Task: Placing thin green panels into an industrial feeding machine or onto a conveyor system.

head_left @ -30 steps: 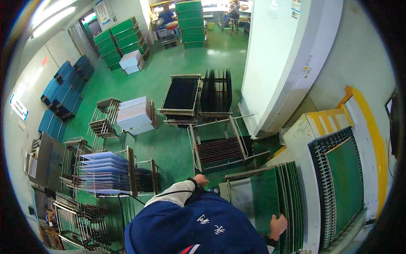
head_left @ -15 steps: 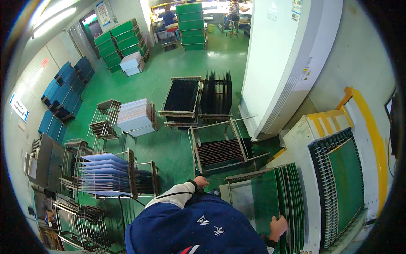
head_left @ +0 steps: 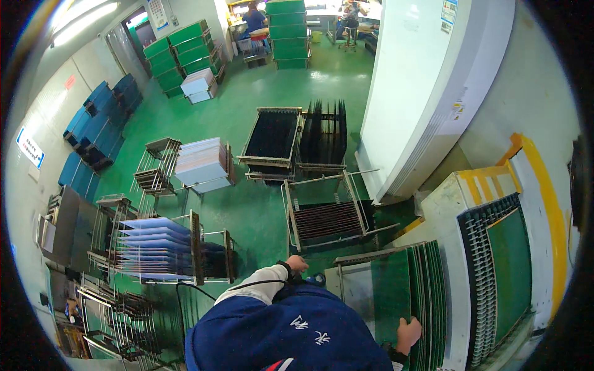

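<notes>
My right hand (head_left: 408, 334) is closed at the edge of a green panel (head_left: 391, 290), thumb up and fingers curled. Several more thin green panels (head_left: 428, 297) stand on edge close beside it, in a rack whose top bar (head_left: 371, 255) runs along their far end. A pale sheet (head_left: 357, 287) stands left of the green ones. In front of my body, my left hand (head_left: 297, 264) has its fingers curled in, near the corner of a metal rack (head_left: 296, 222) with dark panels; whether it holds anything is hidden.
Green panel on a spiral-edged black conveyor (head_left: 479, 290) at right. A tall white cabinet (head_left: 408, 99) stands ahead. Racks with black panels (head_left: 269, 139), white panels (head_left: 204, 164) and bluish sheets (head_left: 154, 241) are on the green floor. Two people sit at far benches.
The whole view has shifted slightly, so the surroundings sit a little further right. Both hands keep nearly the same place and pose.
</notes>
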A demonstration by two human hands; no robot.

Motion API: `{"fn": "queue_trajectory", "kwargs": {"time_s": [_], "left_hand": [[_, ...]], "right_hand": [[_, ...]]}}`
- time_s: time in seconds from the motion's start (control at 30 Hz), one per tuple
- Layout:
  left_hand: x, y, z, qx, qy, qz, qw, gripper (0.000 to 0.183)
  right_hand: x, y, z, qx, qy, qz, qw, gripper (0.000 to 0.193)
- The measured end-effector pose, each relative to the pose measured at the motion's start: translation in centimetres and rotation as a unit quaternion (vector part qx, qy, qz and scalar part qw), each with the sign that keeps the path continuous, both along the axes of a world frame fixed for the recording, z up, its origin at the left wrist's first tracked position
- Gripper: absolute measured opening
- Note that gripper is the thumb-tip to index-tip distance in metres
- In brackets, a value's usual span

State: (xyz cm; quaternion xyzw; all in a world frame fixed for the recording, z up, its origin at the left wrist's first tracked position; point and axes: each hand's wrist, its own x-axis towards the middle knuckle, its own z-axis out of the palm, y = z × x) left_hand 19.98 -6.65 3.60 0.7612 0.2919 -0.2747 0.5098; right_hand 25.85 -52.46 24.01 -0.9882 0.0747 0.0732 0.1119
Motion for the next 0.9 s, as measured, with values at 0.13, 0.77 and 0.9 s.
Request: {"fn": "queue_trajectory", "kwargs": {"time_s": [0.13, 0.77, 0.9], "left_hand": [[0.0, -0.1, 0.5, -0.026, 0.005, 0.037, 0.999, 0.032], [1.7, 0.1, -3.1, -0.016, 0.014, 0.021, 1.0, 0.032], [2.1, 0.4, -3.1, 0.006, -0.011, -0.045, 0.999, 0.031]], "right_hand": [[-0.1, -0.5, -0.4, 0.017, 0.007, -0.004, 1.0, 0.033], [-4.1, -4.3, 19.2, 0.085, 0.012, -0.166, 0.982, 0.045], [-6.0, -6.4, 20.8, 0.292, -0.039, -0.2, 0.935, 0.053]]}}
